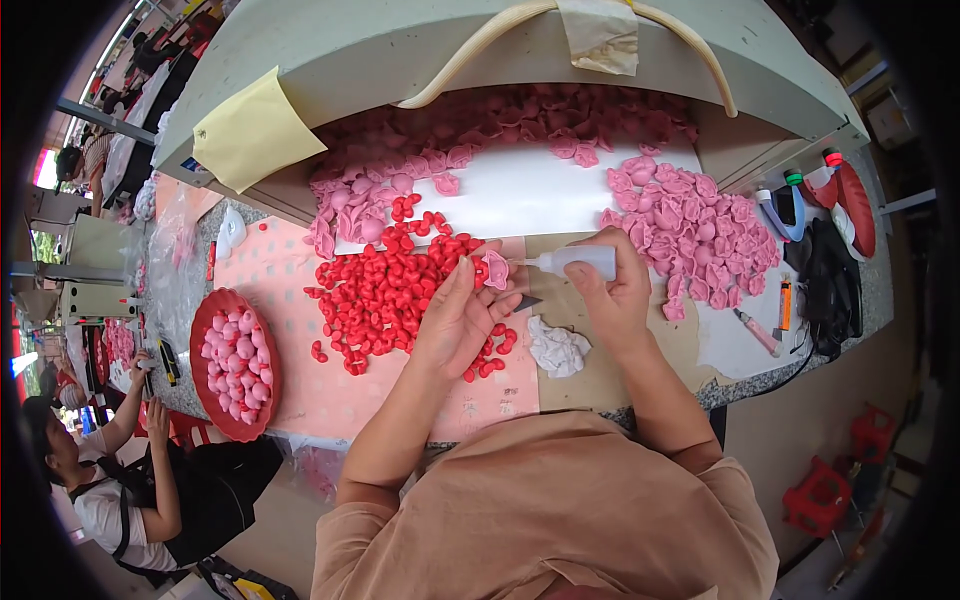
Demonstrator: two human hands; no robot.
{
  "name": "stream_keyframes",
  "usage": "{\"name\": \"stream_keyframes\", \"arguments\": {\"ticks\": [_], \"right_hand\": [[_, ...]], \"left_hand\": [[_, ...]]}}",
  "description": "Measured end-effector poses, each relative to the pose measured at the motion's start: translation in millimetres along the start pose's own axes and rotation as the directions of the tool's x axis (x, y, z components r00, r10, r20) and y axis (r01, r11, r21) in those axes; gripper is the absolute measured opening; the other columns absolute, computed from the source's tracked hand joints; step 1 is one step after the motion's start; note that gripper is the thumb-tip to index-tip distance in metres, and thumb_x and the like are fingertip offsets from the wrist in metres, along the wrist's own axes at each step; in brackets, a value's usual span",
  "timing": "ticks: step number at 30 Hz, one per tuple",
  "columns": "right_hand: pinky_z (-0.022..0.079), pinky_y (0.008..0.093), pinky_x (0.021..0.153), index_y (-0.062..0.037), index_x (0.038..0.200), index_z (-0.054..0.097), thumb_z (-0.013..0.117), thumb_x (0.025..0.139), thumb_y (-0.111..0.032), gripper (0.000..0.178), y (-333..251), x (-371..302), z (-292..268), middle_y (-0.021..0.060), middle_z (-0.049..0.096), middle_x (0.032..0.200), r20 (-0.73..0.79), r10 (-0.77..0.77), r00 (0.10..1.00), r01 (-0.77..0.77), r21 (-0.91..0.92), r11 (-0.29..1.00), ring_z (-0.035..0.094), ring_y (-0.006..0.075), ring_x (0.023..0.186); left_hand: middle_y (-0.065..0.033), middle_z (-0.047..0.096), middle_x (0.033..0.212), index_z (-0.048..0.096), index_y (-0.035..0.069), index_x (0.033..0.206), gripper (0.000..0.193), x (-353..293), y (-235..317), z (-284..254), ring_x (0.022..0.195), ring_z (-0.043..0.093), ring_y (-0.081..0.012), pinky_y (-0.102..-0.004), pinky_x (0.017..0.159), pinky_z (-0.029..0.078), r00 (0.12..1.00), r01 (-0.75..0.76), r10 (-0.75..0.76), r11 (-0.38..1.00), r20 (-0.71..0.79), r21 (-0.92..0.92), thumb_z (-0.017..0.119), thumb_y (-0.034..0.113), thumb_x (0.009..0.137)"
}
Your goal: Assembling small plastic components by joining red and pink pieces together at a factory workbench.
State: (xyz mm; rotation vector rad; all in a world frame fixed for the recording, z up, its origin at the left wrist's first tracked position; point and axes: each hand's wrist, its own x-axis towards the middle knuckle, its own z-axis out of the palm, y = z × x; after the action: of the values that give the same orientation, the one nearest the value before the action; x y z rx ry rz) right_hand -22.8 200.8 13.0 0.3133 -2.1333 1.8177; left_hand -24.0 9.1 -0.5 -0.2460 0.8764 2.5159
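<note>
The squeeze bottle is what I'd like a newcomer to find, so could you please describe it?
On the worktable, find the brown paper between the red pile and the right-hand pink pile. Over it, the right hand grips the squeeze bottle, its thin nozzle pointing left toward a pink piece in the left hand. Unlike the crumpled white tissue nearby, it is smooth and translucent.

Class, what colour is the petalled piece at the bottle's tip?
The petalled piece is pink: see the head view.
</note>
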Motion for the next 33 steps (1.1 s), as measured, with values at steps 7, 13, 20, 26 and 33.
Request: {"name": "stream_keyframes", "arguments": {"ticks": [7,13,20,26,33], "right_hand": [[0.041,0.0245,0.062,-0.0017,0.086,0.054,0.068,0.079,-0.015,0.022,-7.8,2.4,1.7,0.0053,0.055,0.078,0.013,-0.073,0.997,0.074,-0.152,0.986,0.051,0.0114,0.069],[0.041,0.0249,0.061,-0.0023,0.086,0.054,0.069,0.079,-0.018,0.023,-7.4,2.7,2.7,0.0055,0.055,0.077,0.016,-0.075,0.997,0.077,-0.161,0.984,0.052,0.0122,0.068],[0.041,0.0252,0.06,-0.0024,0.087,0.055,0.069,0.079,-0.021,0.024,-4.5,1.1,2.3,0.006,0.056,0.077,0.033,-0.104,0.994,0.108,-0.199,0.974,0.053,0.0123,0.067],[0.041,0.0262,0.059,-0.0016,0.086,0.056,0.072,0.078,-0.02,0.026,-2.6,1.5,4.0,0.0075,0.056,0.076,0.012,-0.187,0.982,0.185,-0.217,0.958,0.053,0.0153,0.066],[0.041,0.0276,0.058,-0.0015,0.088,0.057,0.074,0.075,-0.019,0.028,-5.4,2.5,2.9,0.0092,0.057,0.077,0.033,-0.239,0.971,0.239,-0.259,0.936,0.053,0.0178,0.065]], "left_hand": [[-0.0066,0.06,0.106,0.047,0.005,0.125,0.041,-0.9,-1.2,2.6,0.103,0.056,-0.0185,-0.0356,0.089,0.047,1.0,0.005,-0.005,1.0,-0.005,0.028,0.043,0.033,0.097],[-0.0062,0.06,0.105,0.046,0.004,0.126,0.041,-0.9,-1.7,2.5,0.103,0.056,-0.0186,-0.0372,0.091,0.046,1.0,0.009,-0.009,0.999,0.0,0.04,0.043,0.032,0.097],[-0.006,0.06,0.104,0.047,0.003,0.125,0.04,-1.0,-2.0,1.6,0.102,0.057,-0.0182,-0.0373,0.09,0.047,1.0,-0.003,0.003,0.999,0.013,0.04,0.043,0.031,0.097],[-0.0061,0.06,0.104,0.048,0.003,0.124,0.039,-0.8,-3.2,0.6,0.102,0.057,-0.0182,-0.0373,0.089,0.048,1.0,-0.009,0.008,0.999,0.016,0.048,0.044,0.031,0.096],[-0.0066,0.059,0.106,0.049,0.003,0.123,0.039,-0.9,-3.8,2.8,0.101,0.057,-0.018,-0.0382,0.088,0.048,1.0,-0.015,0.015,0.996,0.006,0.089,0.044,0.032,0.096]]}}
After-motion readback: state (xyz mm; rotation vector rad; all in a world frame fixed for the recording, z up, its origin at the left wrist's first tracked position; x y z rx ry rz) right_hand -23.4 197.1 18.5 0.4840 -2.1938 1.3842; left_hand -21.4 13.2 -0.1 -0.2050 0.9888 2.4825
